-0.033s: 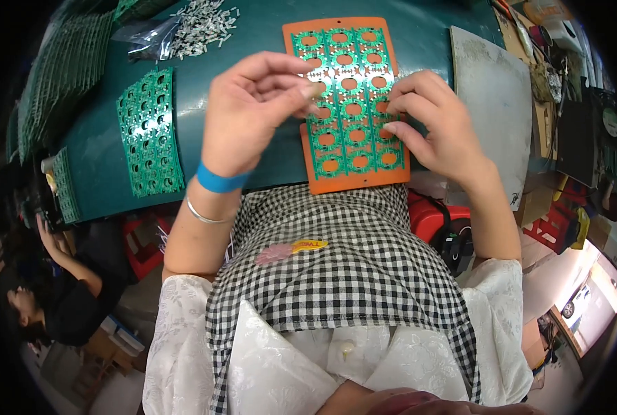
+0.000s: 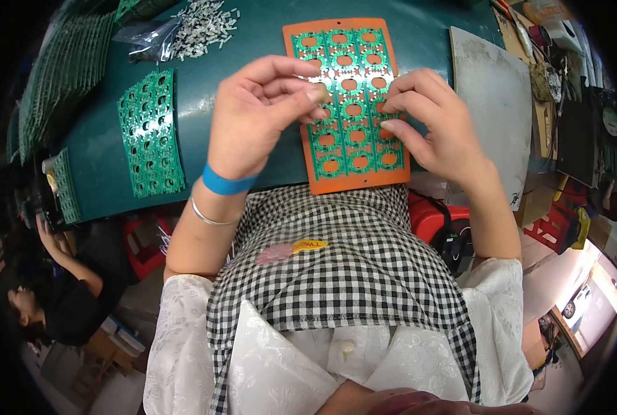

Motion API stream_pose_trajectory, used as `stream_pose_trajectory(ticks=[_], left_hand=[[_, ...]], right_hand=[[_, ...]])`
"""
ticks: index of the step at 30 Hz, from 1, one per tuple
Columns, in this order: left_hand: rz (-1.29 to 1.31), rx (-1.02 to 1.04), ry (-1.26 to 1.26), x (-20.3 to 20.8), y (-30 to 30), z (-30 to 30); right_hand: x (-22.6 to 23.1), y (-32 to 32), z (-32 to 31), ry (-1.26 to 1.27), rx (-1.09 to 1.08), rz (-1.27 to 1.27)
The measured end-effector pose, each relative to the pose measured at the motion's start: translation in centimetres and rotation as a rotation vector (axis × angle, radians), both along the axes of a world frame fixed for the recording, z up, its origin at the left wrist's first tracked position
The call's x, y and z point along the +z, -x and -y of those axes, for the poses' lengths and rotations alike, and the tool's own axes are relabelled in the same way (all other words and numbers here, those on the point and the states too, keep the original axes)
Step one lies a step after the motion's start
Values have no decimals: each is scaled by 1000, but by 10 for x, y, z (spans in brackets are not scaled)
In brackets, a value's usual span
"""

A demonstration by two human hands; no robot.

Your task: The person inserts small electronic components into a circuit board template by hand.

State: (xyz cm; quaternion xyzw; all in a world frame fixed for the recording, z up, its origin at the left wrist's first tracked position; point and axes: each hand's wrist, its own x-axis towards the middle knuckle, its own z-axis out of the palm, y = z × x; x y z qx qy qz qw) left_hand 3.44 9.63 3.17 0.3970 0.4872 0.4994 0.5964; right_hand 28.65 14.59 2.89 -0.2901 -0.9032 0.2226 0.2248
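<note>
An orange carrier plate (image 2: 360,184) lies on the table in front of me, with a green circuit board panel (image 2: 357,123) on it. The panel carries several rows of ring-shaped units with oval openings. Over the panel's left edge is my left hand (image 2: 256,111), thumb against curled fingers; whatever small thing it may pinch is too small to make out. My right hand (image 2: 433,124) hovers at the panel's right edge. A gap shows between its thumb and index finger, with nothing visible in it.
Another stack of green panels (image 2: 149,135) lies on the left of the teal table (image 2: 253,28). Beyond it are a pile of small white parts (image 2: 201,28), a plastic bag (image 2: 146,41) and tall racked panels (image 2: 63,76). A grey board (image 2: 492,104) is at right; a co-worker (image 2: 73,277) sits at left.
My left hand has shifted slightly to the right and toward me over the panel. My right hand has barely moved; the panel and plate stay put.
</note>
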Motion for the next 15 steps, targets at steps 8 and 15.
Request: stream_pose_trajectory(ticks=[8, 15], left_hand=[[391, -135, 218, -8, -17, 9], [379, -143, 251, -11, -16, 10]], right_hand=[[10, 38, 10, -219, 57, -330], [11, 13, 13, 1, -60, -309]])
